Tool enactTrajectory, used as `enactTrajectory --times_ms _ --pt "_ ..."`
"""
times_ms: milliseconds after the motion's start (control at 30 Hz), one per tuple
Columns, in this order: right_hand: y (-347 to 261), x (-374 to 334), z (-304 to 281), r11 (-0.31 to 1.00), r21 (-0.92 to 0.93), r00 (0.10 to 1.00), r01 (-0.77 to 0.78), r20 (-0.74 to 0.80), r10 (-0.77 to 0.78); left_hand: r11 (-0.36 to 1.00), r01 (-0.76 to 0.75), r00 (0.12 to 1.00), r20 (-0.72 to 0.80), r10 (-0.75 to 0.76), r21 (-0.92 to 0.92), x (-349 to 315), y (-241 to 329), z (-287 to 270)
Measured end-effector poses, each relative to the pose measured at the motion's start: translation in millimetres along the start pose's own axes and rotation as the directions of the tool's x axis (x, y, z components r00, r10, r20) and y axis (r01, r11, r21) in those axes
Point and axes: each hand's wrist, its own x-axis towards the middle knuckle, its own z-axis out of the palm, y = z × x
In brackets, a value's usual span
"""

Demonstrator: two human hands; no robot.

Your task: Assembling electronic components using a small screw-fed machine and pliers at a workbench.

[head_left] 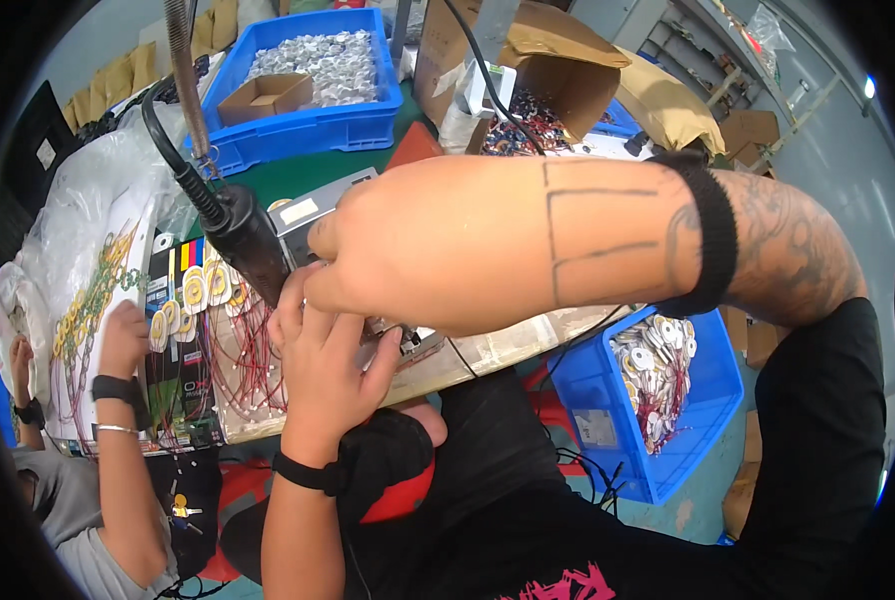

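My right hand (pixel 398 240) reaches across from the right, its back toward me. Its fingers are curled, and what they hold, if anything, is hidden. My left hand (pixel 323 365) is just below and touches it; its fingers are bent and their tips are partly covered. Beside both hands hangs a black, corded, cylindrical tool (pixel 251 240), its lower end close to my left fingers. A grey metal box (pixel 318 212) stands behind my hands. Part of a metal fixture (pixel 420 345) shows under my right hand.
White discs with yellow coils (pixel 196 288) and red wires (pixel 243 365) lie left. A co-worker's hand (pixel 125 340) works beyond them. A blue bin of small silvery parts (pixel 303 125) stands behind. A blue bin of wired discs (pixel 608 420) sits lower right. A cardboard box (pixel 558 65) holds small parts.
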Motion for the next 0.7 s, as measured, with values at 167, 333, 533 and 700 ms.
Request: enactTrajectory --times_ms 167,333,533,700 --pt "-7.7 4.0 -1.1 0.981 0.000 0.975 -0.195 0.111 0.194 0.999 -0.038 0.999 -0.016 0.038 -0.002 -0.1 -2.2 -0.8" --pt "0.0 -1.6 15.9 0.989 0.138 0.995 -0.045 -0.080 0.057 1.000 -0.012 1.000 0.001 0.012 0.005 -3.6 -2.4 -1.9" --pt "-9.1 -3.9 35.8 0.985 -0.048 0.943 -0.166 0.283 0.173 0.999 -0.032 0.999 -0.034 0.031 -0.030 -0.4 -5.2 5.2" --pt "-13.2 -5.1 38.1 0.942 0.149 0.917 -0.302 -0.224 0.329 1.000 0.005 1.000 -0.016 -0.005 0.030 0.8 1.3 3.4"
